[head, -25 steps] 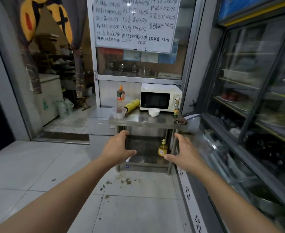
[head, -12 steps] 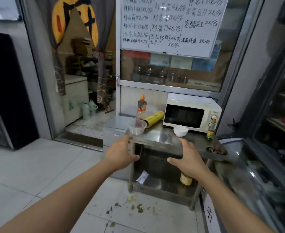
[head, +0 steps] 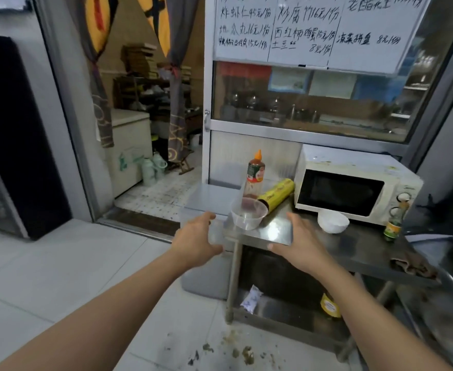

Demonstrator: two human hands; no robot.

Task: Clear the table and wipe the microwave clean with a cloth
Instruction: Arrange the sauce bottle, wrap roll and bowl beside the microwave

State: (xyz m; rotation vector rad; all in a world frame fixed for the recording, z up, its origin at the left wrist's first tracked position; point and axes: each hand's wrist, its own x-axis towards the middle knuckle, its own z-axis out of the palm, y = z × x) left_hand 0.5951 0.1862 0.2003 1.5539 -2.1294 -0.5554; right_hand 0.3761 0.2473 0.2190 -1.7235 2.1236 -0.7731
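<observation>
Steel worktable stood against a glazed partition beneath a handwritten whiteboard menu, with a tiled floor in front bearing scattered debris. On the tabletop stood a cream microwave, stained along its top, a white bowl just before its door, a clear plastic tub near the left corner, a sauce bottle behind the tub, a yellow roll lying tilted beside it, and a small green bottle at the microwave's right. A brown cloth lay crumpled at the table's right front edge. Left hand and right hand were both extended with relaxed, slightly parted fingers, holding nothing. The tub lay between and just beyond the two hands, untouched; the cloth lay well apart to the right. Risks, as judged: the light tub near the corner could be knocked off by a hasty reach, and the tall sauce bottle behind could topple if brushed.
</observation>
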